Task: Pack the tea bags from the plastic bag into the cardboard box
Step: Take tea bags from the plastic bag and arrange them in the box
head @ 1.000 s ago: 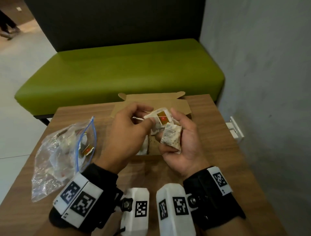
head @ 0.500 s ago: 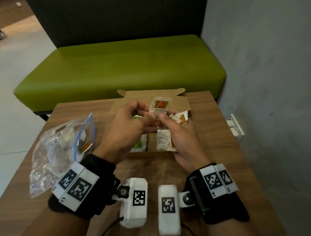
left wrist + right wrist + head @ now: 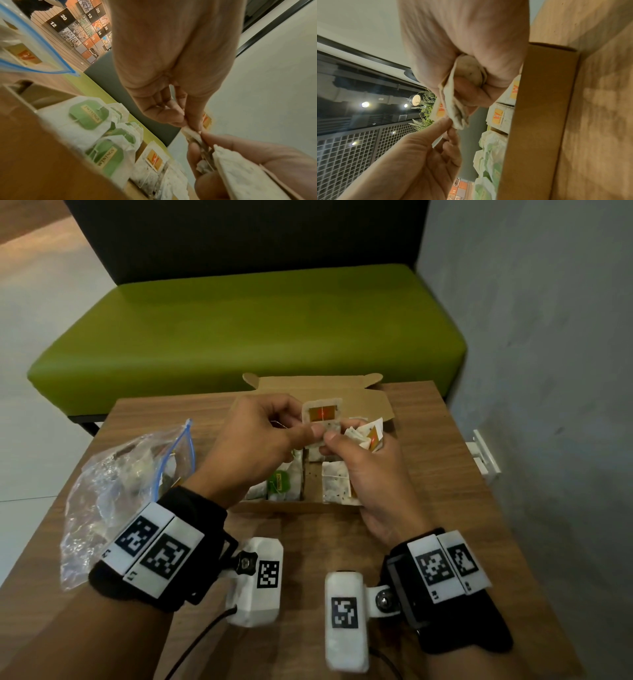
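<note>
Both hands hover over the open cardboard box [image 3: 373, 402] on the wooden table. My left hand [image 3: 253, 440] pinches the lower edge of an upright tea bag [image 3: 322, 416] with an orange-red tag. My right hand [image 3: 366, 467] touches that same bag with thumb and forefinger and clutches a bunch of tea bags [image 3: 368, 433] in its curled fingers. In the box lie green-tagged bags [image 3: 89, 115] on the left and orange-tagged bags [image 3: 154, 159] on the right. The clear plastic bag [image 3: 113, 484] with a blue zip lies left of the box, tea bags inside it.
A green bench [image 3: 253, 337] stands just beyond the table's far edge. A grey wall [image 3: 548, 371] runs close along the right side, with a white fitting [image 3: 484, 457] by the table edge. Bare table top [image 3: 308, 529] lies between box and wrists.
Both hands moved forward over the box. The orange-tagged bag went from lying on the right hand's bunch to standing upright in the left hand's pinch. The right palm turned downward.
</note>
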